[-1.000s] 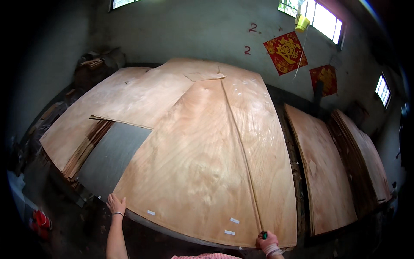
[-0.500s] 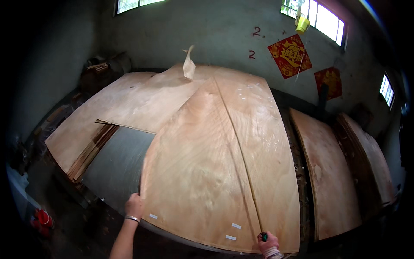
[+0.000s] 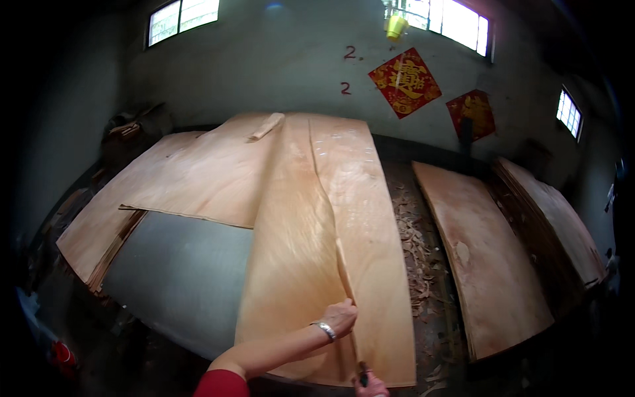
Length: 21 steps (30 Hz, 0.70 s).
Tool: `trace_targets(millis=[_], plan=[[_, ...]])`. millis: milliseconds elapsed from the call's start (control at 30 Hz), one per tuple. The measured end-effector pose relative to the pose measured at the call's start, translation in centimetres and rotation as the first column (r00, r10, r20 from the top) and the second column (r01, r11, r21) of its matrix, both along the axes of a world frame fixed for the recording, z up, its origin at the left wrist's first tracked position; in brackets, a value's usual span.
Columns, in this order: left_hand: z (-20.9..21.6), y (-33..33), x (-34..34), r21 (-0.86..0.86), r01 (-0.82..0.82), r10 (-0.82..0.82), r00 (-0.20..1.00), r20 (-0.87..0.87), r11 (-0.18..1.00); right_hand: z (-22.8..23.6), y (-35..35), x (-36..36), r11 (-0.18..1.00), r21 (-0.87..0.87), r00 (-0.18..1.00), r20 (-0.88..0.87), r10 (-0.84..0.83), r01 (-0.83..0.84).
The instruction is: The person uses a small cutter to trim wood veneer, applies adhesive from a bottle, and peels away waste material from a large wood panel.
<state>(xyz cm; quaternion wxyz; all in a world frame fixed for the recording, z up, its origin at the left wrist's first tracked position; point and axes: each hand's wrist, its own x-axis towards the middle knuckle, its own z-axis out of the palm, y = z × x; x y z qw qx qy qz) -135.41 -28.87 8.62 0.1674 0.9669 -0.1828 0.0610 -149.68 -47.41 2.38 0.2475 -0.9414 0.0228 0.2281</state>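
A large, thin sheet of pale wood veneer (image 3: 291, 264) lies in front of me, its right edge lifted and wavy along a long seam. My left hand (image 3: 340, 317) reaches across to the right, its fingers closed on that edge. Right of the seam lies another veneer strip (image 3: 370, 264). At the lower edge of the view, my right hand (image 3: 372, 386) is closed around a small tool with a dark handle (image 3: 363, 374), close to the seam's near end. The tool's working end cannot be made out.
A grey metal-looking board (image 3: 178, 278) lies at left beside more veneer (image 3: 198, 175). Curled wood shavings (image 3: 413, 258) litter the floor at right, before further veneer stacks (image 3: 483, 258). A curled offcut (image 3: 268, 126) rests at the far side. A red container (image 3: 63, 352) is at lower left.
My left hand has left the sheet's near left edge and crossed right to the seam. The sheet's left side has shifted right, baring more grey board. The far offcut has dropped flat.
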Motion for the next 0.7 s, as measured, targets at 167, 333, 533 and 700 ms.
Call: trace_targets(millis=[167,333,533,700], plan=[[-2.7,-15.1,6.6,0.119,0.149,-0.141,0.987,-0.071,0.982,-4.9,-4.2,1.0,0.972,-0.006,0.955,0.186,0.23,-0.233],[-2.8,-25.8,9.6,-0.024,0.207,-0.209,0.974,-0.086,0.978,1.1,-4.2,3.6,0.963,0.122,0.953,0.219,0.21,-0.241],[1.2,-27.1,5.9,-0.439,0.493,-0.526,0.849,0.053,0.751,1.2,-5.2,5.9,0.989,0.135,0.992,0.104,-0.069,0.055],[6.7,-17.7,-3.3,-0.709,0.557,-0.776,0.63,0.023,0.432,0.2,-8.8,11.2,0.97,0.239,0.998,-0.059,-0.026,0.04]])
